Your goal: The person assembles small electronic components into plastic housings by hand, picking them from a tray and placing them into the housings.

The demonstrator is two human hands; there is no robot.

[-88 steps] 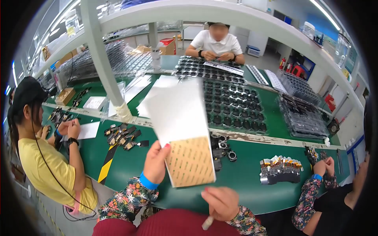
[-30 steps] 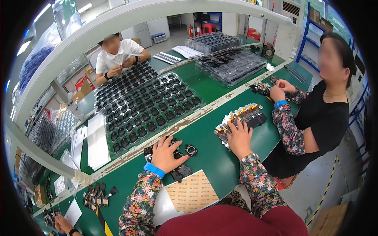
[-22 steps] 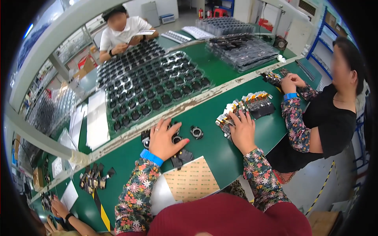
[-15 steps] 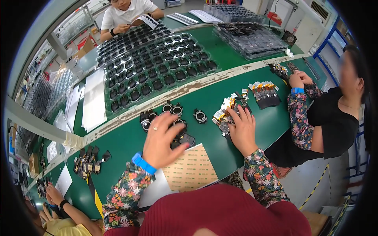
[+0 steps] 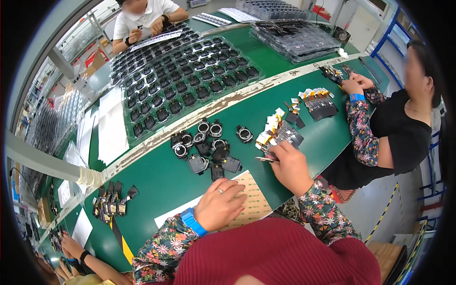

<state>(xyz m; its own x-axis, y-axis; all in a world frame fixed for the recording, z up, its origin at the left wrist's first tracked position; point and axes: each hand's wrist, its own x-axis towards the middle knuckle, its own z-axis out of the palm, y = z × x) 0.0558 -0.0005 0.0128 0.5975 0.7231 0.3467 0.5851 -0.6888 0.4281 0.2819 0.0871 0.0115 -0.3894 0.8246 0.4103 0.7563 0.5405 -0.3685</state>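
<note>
My left hand (image 5: 221, 204) lies with its fingers stretched out over a tan sheet of adhesive pieces (image 5: 251, 192) on a white backing. Between the fingertips of my right hand (image 5: 290, 166) is a thin metallic tool, seemingly tweezers (image 5: 267, 159), pointing left. Just beyond that hand sits a heap of small electronic parts with orange and white flex tails (image 5: 273, 130). Round black watch-like housings (image 5: 219, 145) lie in a loose group beyond my left hand, some ring side up. One housing (image 5: 244, 134) is apart from them, to the right.
Clear trays of black housings (image 5: 185, 85) fill the far bench, where a person in white holds a strip. More flex parts (image 5: 319, 103) lie at the right, near a co-worker's hands (image 5: 357, 84). Black parts (image 5: 111, 199) are at the left. Stacked trays (image 5: 294, 40) stand far right.
My left hand has come down from over the housings onto the tan sheet. My right hand has drawn back slightly from the flex parts, its spread fingers now closed round the thin tool.
</note>
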